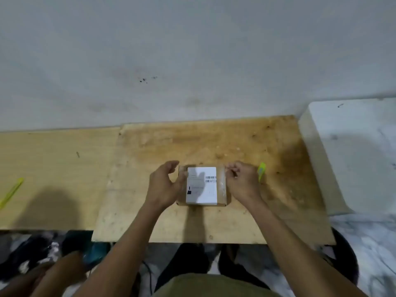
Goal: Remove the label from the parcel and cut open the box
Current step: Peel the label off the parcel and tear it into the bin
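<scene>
Pale, scuffed plywood board (214, 144) forms the work surface, pushed up against a grey-white wall (192, 50). At the middle of the board lies a small brown cardboard parcel (222, 185), flat, with a white rectangular paper label (201, 187) covering most of its top; barcodes are printed near the label's 3 o'clock edge, the rest of the print too small to read.

At the parcel's 9 o'clock side the left hand (164, 185) cups the box edge, thumb lying against the label's rim and fingers arched above the far corner, loosely curved round the side rather than clamped. At the 2 o'clock corner the right hand (242, 181) has its fingertips drawn together in a pinch right at the box's corner; what exactly sits between them is too blurred to tell.

Just beyond the right hand, at 3 o'clock from the parcel, a yellow-green plastic utility knife (261, 170) lies on the board, partly hidden by the knuckles. Well apart at 9 o'clock, near the board's left edge, lies a second yellow-green strip-shaped object (11, 192). At 3 o'clock past the board stands a white marbled block (353, 151).
</scene>
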A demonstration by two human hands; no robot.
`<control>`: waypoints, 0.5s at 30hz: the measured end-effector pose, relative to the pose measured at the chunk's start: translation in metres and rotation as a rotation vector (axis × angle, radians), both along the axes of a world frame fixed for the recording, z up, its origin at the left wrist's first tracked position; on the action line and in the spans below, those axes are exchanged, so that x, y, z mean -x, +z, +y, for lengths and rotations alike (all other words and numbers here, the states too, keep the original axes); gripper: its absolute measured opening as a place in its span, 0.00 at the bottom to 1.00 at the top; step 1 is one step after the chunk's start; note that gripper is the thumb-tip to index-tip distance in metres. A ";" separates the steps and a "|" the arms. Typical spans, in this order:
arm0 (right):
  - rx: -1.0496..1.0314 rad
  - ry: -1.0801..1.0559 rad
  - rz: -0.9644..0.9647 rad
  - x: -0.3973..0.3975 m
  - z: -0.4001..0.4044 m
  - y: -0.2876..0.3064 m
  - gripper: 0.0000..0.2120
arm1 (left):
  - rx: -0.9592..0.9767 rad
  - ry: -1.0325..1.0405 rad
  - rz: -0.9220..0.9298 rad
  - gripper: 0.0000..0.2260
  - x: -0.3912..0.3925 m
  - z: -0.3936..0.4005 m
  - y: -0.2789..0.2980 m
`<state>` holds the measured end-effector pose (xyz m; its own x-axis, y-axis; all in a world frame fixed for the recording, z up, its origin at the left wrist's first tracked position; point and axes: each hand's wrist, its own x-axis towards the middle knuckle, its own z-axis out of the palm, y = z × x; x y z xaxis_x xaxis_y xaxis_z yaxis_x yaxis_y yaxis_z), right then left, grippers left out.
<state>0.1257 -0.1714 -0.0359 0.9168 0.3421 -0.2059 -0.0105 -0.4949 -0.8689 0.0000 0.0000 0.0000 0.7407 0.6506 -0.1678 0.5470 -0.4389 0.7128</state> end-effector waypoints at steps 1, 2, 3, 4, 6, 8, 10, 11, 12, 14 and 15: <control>0.007 0.019 0.016 -0.001 0.005 -0.010 0.06 | -0.034 -0.030 0.040 0.23 -0.003 0.002 -0.006; 0.030 0.041 0.017 -0.003 0.010 -0.017 0.06 | -0.075 -0.079 0.082 0.24 -0.007 0.005 -0.012; 0.062 0.066 0.017 -0.001 0.014 -0.025 0.09 | -0.102 -0.148 0.127 0.26 -0.008 0.006 -0.019; 0.112 0.077 0.012 0.000 0.018 -0.030 0.12 | -0.113 -0.231 0.174 0.29 -0.010 0.006 -0.025; 0.156 0.052 -0.025 -0.001 0.026 -0.039 0.18 | -0.140 -0.354 0.249 0.37 -0.017 0.010 -0.038; 0.202 0.042 -0.033 -0.002 0.034 -0.040 0.16 | -0.155 -0.421 0.346 0.47 -0.023 0.015 -0.046; 0.259 0.037 -0.011 -0.004 0.039 -0.045 0.05 | -0.185 -0.517 0.447 0.55 -0.031 0.018 -0.051; 0.294 0.035 -0.017 -0.005 0.042 -0.048 0.02 | -0.181 -0.560 0.487 0.58 -0.034 0.021 -0.056; 0.338 0.033 -0.019 -0.006 0.044 -0.049 0.03 | -0.174 -0.599 0.512 0.60 -0.036 0.024 -0.061; 0.396 0.026 -0.051 -0.006 0.046 -0.052 0.06 | -0.154 -0.645 0.544 0.63 -0.038 0.030 -0.071; 0.414 0.028 -0.085 -0.006 0.048 -0.053 0.07 | -0.141 -0.659 0.543 0.64 -0.038 0.033 -0.075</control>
<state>0.1313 -0.1237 -0.0885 0.9282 0.2711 -0.2548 0.0712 -0.8017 -0.5935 0.0376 0.0327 -0.0748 0.8147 0.1584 -0.5578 0.3992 -0.8509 0.3415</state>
